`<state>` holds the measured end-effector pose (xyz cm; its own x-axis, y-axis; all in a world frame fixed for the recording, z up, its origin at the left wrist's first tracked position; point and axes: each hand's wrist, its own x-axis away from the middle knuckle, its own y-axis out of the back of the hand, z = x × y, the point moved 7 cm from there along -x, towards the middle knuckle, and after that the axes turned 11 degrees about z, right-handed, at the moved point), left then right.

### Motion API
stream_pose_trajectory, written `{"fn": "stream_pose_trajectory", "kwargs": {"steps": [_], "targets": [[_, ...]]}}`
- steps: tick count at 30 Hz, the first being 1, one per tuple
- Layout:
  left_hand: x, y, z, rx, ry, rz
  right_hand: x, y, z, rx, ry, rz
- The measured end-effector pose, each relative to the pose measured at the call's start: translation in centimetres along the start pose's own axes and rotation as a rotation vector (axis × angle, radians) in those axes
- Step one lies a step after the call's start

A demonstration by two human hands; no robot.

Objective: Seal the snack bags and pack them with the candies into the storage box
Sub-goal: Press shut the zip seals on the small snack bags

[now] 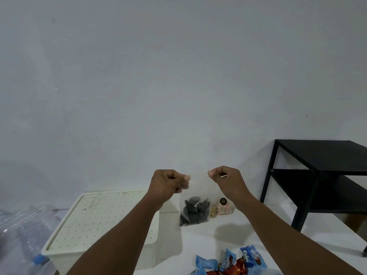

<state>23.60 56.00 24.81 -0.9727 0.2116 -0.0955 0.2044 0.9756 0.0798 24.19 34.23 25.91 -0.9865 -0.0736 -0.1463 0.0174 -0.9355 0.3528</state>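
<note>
Bag [195,212], clear thin plastic w/ dark wrinkled pieces at the bottom, is held upright just right of box [99,215], a white plastic tub w/ flat dotted lid. L hand [168,181] & R hand [224,177], forearms raised, fingers curled, each pinch a top corner. 2nd bag [222,208], pastel bits, further right. Glossy blue/red candies [228,262] at box's near right.
</note>
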Motion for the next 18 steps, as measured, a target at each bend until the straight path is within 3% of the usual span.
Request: {"fn": "stream_pose_trajectory", "kwargs": {"steps": [3,8,15,18], "targets": [[-0.1,-0.5,-0.4,-0.036,-0.054,-0.051,0.3,0.4,-1.4,-0.040,-0.205,-0.176],[-0.2,-1.8,-0.2,-0.054,-0.059,-0.013,1.3,-1.4,-2.6,-0.432,-0.509,-0.035],[0.6,-4.5,0.3,-0.123,0.014,0.218,0.7,-1.7,-2.4,-0.354,-0.487,0.076],[0.6,-3.9,1.0,-0.061,0.106,0.189,0.4,-1.9,-1.6,-0.238,-0.390,0.208]]}}
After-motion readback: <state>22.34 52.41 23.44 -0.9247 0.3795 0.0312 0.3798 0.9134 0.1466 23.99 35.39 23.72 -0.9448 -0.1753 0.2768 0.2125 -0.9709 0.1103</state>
